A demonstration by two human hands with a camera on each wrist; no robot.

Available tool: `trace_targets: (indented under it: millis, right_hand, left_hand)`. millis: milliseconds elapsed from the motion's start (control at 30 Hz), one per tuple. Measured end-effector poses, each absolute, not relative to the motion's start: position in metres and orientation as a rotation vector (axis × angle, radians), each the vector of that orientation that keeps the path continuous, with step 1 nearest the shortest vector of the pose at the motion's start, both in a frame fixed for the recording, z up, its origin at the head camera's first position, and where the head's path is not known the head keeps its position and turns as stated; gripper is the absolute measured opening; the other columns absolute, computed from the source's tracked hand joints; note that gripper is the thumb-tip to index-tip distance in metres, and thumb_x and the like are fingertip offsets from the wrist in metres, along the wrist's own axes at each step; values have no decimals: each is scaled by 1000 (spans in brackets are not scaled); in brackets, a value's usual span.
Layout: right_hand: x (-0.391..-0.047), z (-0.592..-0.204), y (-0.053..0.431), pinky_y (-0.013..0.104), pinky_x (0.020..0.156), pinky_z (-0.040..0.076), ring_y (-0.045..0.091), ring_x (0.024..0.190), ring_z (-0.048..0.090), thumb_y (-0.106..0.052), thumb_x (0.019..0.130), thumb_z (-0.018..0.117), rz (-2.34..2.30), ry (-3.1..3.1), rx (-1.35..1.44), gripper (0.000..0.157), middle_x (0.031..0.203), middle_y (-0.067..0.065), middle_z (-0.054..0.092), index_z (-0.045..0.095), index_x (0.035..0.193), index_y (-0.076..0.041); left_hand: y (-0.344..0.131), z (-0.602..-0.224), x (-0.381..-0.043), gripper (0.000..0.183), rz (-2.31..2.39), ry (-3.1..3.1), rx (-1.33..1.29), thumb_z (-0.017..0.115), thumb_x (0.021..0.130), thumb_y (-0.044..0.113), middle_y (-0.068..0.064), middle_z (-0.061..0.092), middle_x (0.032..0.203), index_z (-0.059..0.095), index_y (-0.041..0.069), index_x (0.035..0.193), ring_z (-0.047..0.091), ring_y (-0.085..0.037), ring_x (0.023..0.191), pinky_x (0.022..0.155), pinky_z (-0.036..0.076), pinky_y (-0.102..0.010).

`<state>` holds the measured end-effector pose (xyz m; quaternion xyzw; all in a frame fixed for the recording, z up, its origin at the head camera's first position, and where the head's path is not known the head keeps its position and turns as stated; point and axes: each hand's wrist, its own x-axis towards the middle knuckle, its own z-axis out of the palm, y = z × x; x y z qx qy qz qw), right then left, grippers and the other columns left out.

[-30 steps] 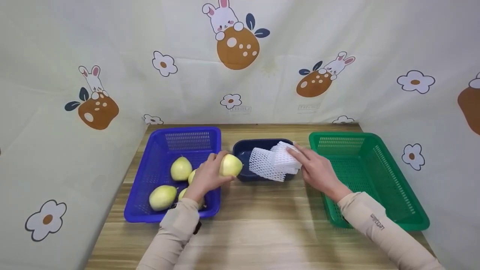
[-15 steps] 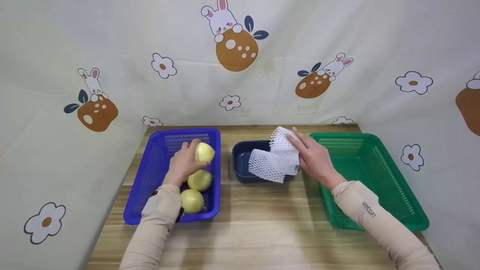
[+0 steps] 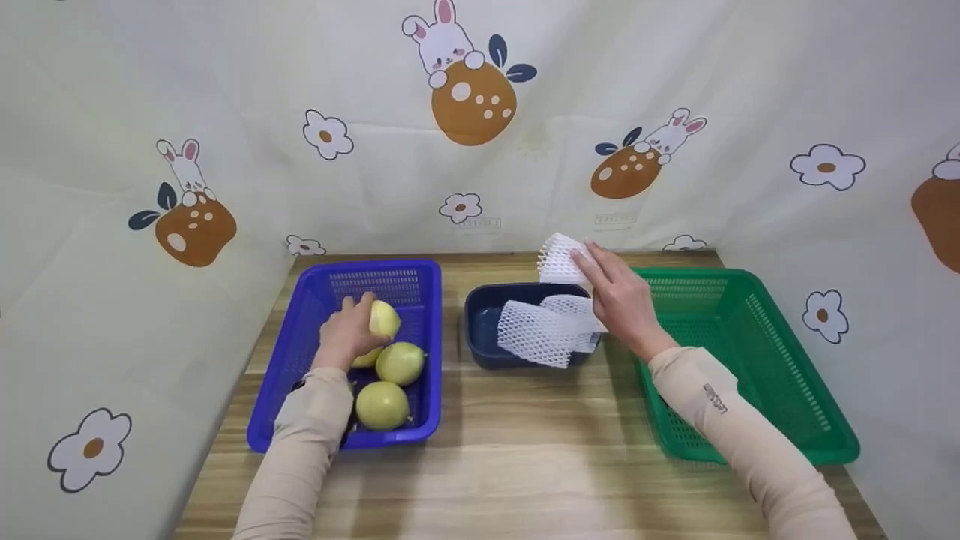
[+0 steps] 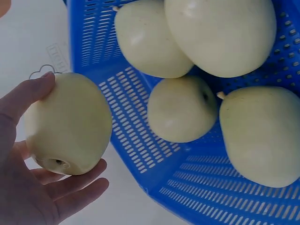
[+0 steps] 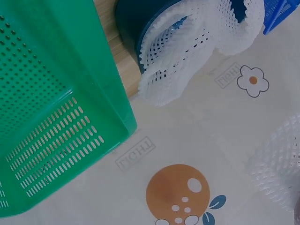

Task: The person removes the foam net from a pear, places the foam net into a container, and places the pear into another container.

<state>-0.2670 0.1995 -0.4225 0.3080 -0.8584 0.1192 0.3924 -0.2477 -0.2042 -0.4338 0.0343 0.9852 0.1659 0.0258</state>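
Note:
My left hand grips a yellow-green pear over the blue basket. In the left wrist view, thumb and fingers wrap this pear, its blossom end showing. Several more pears lie in the basket, among them one near its front. My right hand pinches a white foam net sleeve, raised above the back edge of the small navy bin. At the right edge of the right wrist view the same foam sleeve shows partly.
More foam net sleeves lie in the navy bin, some hanging over its rim. A green basket stands on the right, under my right forearm. Behind the wooden table hangs a printed curtain.
My left hand has carried the pear leftward from beside the navy bin to over the blue basket. My right hand has lifted one foam sleeve up and away from the others.

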Motion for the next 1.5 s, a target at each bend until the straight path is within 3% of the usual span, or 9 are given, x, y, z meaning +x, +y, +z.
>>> trace_targets:
  millis: [133, 600, 867, 1067, 1300, 1367, 1500]
  right_hand:
    - [-273, -425, 194, 41, 80, 44, 26, 112, 45, 4, 79, 50, 292, -2217, 754, 57, 132, 9, 41, 43, 132, -18]
    - [-293, -450, 173, 38, 55, 47, 28, 112, 43, 8, 74, 53, 267, -2333, 677, 64, 132, 11, 40, 42, 132, -17]
    - [-305, -466, 164, 43, 70, 47, 31, 112, 43, 12, 72, 54, 245, -2332, 684, 62, 129, 15, 42, 46, 129, -13]
    - [-303, -489, 157, 41, 57, 47, 32, 105, 45, 8, 74, 56, 174, -2412, 661, 56, 125, 15, 43, 50, 125, -13]
    - [-292, -509, 150, 36, 56, 47, 31, 89, 45, 2, 72, 54, 216, -2585, 684, 48, 101, 16, 48, 55, 119, -8]
    - [-289, -512, 149, 38, 58, 46, 31, 87, 46, -4, 72, 55, 256, -2644, 698, 49, 97, 15, 49, 53, 120, -7]
    - [-286, -517, 149, 41, 77, 41, 33, 92, 48, -22, 77, 54, 230, -2745, 736, 52, 98, 16, 53, 47, 126, -6]
  left_hand:
    - [-206, -441, -247, 78, 483, 3009, 92, 72, 69, 30, -32, 38, 116, 33, 2, 130, 47, -50, 93, 73, 39, -58]
    - [-205, -452, -249, 83, 411, 2918, 60, 70, 70, 28, -35, 33, 123, 27, -1, 134, 42, -50, 102, 79, 36, -57]
    - [-211, -456, -249, 83, 336, 2919, 28, 71, 68, 29, -34, 39, 117, 26, -2, 132, 42, -50, 101, 79, 35, -58]
    - [-217, -460, -247, 85, 300, 2881, -15, 70, 70, 29, -35, 40, 117, 24, -4, 132, 41, -50, 103, 79, 35, -58]
    - [-224, -464, -244, 90, 303, 2822, -72, 72, 69, 29, -35, 42, 117, 21, -6, 134, 40, -50, 105, 81, 34, -57]
    - [-227, -466, -243, 90, 312, 2808, -86, 72, 68, 29, -34, 43, 117, 21, -7, 133, 40, -50, 105, 82, 34, -56]
    - [-231, -470, -241, 90, 340, 2790, -95, 72, 70, 28, -35, 43, 117, 20, -9, 133, 41, -49, 105, 82, 35, -56]
